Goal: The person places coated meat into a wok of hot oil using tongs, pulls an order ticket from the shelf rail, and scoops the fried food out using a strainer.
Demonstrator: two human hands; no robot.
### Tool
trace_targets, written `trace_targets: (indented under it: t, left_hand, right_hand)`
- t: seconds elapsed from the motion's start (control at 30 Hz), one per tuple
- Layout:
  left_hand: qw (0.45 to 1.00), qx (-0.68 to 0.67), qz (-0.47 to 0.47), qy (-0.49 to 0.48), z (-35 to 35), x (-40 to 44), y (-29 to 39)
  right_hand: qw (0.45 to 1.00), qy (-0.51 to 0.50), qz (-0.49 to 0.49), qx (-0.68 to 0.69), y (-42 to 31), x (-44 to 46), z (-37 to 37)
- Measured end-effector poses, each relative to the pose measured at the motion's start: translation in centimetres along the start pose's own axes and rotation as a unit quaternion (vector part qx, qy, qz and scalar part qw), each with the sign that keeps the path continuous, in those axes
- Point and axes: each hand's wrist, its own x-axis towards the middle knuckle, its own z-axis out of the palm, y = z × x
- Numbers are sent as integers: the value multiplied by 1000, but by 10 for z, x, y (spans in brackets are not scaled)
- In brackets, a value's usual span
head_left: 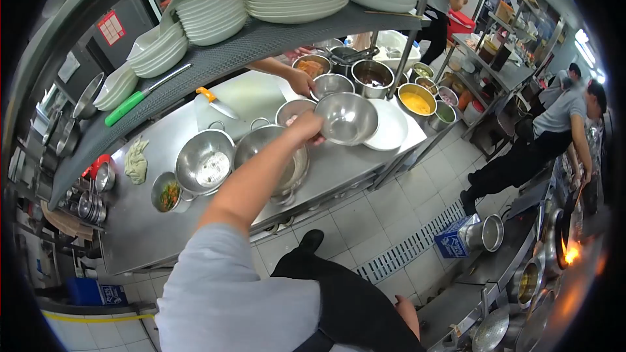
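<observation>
The left hand (305, 129) has its fingers (317, 138) closed on the rim of 1 metal bowl (348, 117), which is at the right side of the table (140, 218), partly covering 1 white plate (396, 128) in the view. The right hand (407, 316) is low beside the black apron (339, 296); how far its fingers are open, and if they hold something, I cannot tell.

1 hand of another person (300, 82) is at the rim of 1 small bowl (333, 85). On the table there are also 2 big handled pans (204, 160), 1 small pot (162, 182) with chopped vegetables (171, 196), 1 knife (222, 107) with orange handle and 1 cloth (136, 161). The shelf (274, 38) above carries 5 stacks of white dishes (293, 0).
</observation>
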Motion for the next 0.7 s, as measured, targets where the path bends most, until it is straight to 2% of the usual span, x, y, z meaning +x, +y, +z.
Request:
trace_targets:
  t: [0.03,0.17,0.23,0.37,0.43,0.5,0.6,0.7]
  left_hand:
    - [998,-45,-42,-16,2,23,1]
    - [987,-149,-51,20,29,76,0]
    - [980,-194,-16,46,34,70,7]
    - [994,-109,-1,28,5,74,5]
    - [994,-87,-27,-54,-24,48,5]
    - [996,-78,46,2,-57,16,8]
    - [996,-73,-13,49,-115,-3,-2]
    - [990,-56,-32,124,-150,-12,-8]
  right_hand:
    - [999,-4,28,24,-8,-5,0]
    - [991,-39,95,84,-25,6,16]
    - [989,-37,98,102,-45,6,20]
    - [986,-25,93,138,-69,13,23]
    - [986,-25,92,137,-75,18,25]
    - [987,-25,89,135,-80,26,26]
    - [991,-36,73,108,-80,40,27]
    - [995,-49,45,71,-77,64,26]
